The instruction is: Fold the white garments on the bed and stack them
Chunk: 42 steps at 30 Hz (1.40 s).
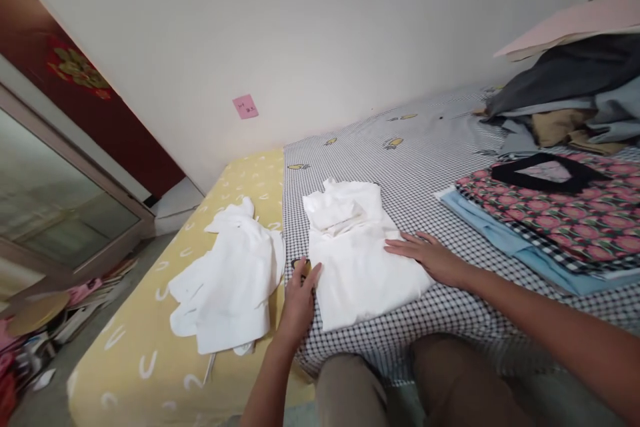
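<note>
A white garment (pixel 367 273) lies folded into a rough rectangle on the checked sheet, its far end bunched and layered. My left hand (pixel 299 303) rests at its left edge, thumb and fingers apart, the fingertips by the cloth. Across from it, my right hand (pixel 425 253) lies flat on the right edge with its fingers stretched over the fabric. Neither hand grips the cloth. To the left, a second white garment (pixel 235 287) is spread loosely on the yellow sheet, with uneven edges.
On the right stands a stack of folded clothes topped by a pink floral piece (pixel 560 213). Behind it dark and grey clothes (pixel 565 93) are heaped. The checked sheet (pixel 360 153) meets the yellow sheet (pixel 255 173) along a seam. A pink note (pixel 245 107) is on the wall.
</note>
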Each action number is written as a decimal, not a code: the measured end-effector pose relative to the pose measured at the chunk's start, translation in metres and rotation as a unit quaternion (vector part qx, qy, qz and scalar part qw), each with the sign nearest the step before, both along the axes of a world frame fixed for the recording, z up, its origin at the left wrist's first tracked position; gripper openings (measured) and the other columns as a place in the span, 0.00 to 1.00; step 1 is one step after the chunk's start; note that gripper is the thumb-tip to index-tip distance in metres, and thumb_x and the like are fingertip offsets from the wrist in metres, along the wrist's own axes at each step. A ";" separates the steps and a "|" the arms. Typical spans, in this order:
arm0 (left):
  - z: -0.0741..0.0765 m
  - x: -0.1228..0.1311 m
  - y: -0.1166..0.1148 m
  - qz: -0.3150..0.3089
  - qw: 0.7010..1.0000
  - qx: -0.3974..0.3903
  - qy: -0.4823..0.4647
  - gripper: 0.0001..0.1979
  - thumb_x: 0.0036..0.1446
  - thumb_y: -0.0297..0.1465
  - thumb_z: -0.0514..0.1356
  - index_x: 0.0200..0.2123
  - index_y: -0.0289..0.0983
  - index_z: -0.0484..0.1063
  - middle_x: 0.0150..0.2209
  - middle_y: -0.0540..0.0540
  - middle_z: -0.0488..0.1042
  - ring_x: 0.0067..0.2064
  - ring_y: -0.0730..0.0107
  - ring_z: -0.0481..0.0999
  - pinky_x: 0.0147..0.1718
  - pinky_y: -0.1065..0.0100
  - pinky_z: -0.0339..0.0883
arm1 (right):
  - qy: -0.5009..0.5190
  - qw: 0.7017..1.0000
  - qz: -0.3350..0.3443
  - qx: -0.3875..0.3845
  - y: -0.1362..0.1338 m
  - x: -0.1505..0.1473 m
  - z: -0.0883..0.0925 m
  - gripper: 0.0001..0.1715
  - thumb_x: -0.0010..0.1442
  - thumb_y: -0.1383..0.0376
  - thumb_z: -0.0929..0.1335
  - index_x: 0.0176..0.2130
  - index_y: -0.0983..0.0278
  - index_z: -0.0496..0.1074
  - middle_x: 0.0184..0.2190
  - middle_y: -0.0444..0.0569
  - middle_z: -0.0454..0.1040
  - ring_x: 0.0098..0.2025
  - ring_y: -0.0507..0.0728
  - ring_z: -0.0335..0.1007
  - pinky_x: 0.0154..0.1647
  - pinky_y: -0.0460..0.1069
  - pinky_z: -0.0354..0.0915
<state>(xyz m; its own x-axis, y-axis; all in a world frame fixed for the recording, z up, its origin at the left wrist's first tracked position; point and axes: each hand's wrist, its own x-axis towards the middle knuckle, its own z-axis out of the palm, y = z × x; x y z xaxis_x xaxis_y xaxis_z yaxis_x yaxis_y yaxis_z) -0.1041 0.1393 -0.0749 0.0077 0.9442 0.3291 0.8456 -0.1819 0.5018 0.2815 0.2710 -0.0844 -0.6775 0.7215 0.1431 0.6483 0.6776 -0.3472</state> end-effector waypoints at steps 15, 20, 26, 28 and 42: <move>0.051 0.004 0.014 -0.033 0.966 -0.198 0.162 0.38 0.57 0.28 0.58 0.71 0.46 0.56 0.76 0.37 0.46 0.76 0.52 0.44 0.71 0.40 0.38 | -0.011 0.999 -0.002 0.053 0.004 0.001 -0.007 0.37 0.66 0.69 0.58 0.68 0.41 0.61 0.70 0.42 0.62 0.72 0.68 0.53 0.66 0.73 0.54; 0.043 0.012 0.026 -0.043 0.979 -0.131 0.152 0.40 0.57 0.26 0.60 0.71 0.48 0.54 0.77 0.37 0.42 0.76 0.49 0.43 0.69 0.37 0.45 | -0.020 0.997 -0.004 0.076 0.006 0.000 -0.009 0.38 0.66 0.69 0.58 0.69 0.41 0.60 0.71 0.43 0.60 0.72 0.69 0.53 0.65 0.73 0.55; 0.028 0.015 0.033 -0.049 0.978 -0.023 0.200 0.36 0.56 0.19 0.58 0.65 0.53 0.67 0.76 0.42 0.47 0.76 0.49 0.44 0.70 0.40 0.45 | -0.021 0.996 -0.001 0.086 0.004 0.000 -0.006 0.38 0.66 0.69 0.60 0.69 0.40 0.59 0.72 0.44 0.58 0.73 0.68 0.52 0.65 0.71 0.54; 0.027 0.015 0.033 -0.057 0.976 -0.033 0.210 0.33 0.58 0.18 0.55 0.61 0.55 0.71 0.76 0.46 0.49 0.76 0.50 0.44 0.70 0.39 0.44 | -0.019 0.997 -0.002 0.071 0.004 0.000 -0.005 0.38 0.65 0.68 0.60 0.69 0.39 0.60 0.72 0.43 0.59 0.73 0.68 0.51 0.66 0.72 0.53; 0.047 -0.005 0.040 -0.142 0.937 -0.225 0.226 0.46 0.54 0.29 0.65 0.72 0.57 0.49 0.76 0.46 0.44 0.76 0.44 0.42 0.69 0.31 0.41 | -0.018 1.000 -0.022 0.008 0.007 -0.001 -0.003 0.32 0.67 0.63 0.59 0.66 0.41 0.66 0.72 0.40 0.58 0.74 0.70 0.49 0.67 0.73 0.50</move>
<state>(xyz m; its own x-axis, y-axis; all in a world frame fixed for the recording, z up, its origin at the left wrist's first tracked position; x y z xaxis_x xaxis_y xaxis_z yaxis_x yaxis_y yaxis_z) -0.1094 0.1789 -0.0276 0.3225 0.9253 -0.1997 0.9399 -0.2879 0.1836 0.2806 0.2783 -0.0874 -0.6493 0.7492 0.1306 0.6898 0.6526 -0.3135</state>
